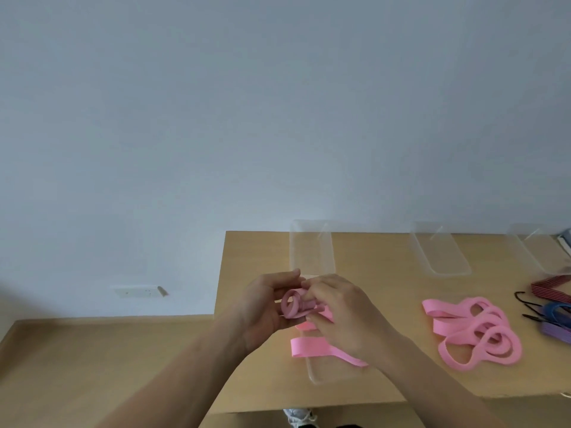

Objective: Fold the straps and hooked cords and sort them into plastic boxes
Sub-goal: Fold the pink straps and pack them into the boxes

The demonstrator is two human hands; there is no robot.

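Two hands meet above the table (247,251): the left hand (267,307) cups a small coil of pink strap (292,305), fingers curled round it, while the right hand (343,316) pinches the strap just beside the coil. Its loose tail hangs down across a clear plastic box (324,375) below. Folding this strap looks like the step in hand; next, the tail needs winding in before the bundle goes into a box. Rightward lie a pile of pink straps (475,335), two more clear boxes (438,254) behind it, and hooked cords (554,310) at the edge.
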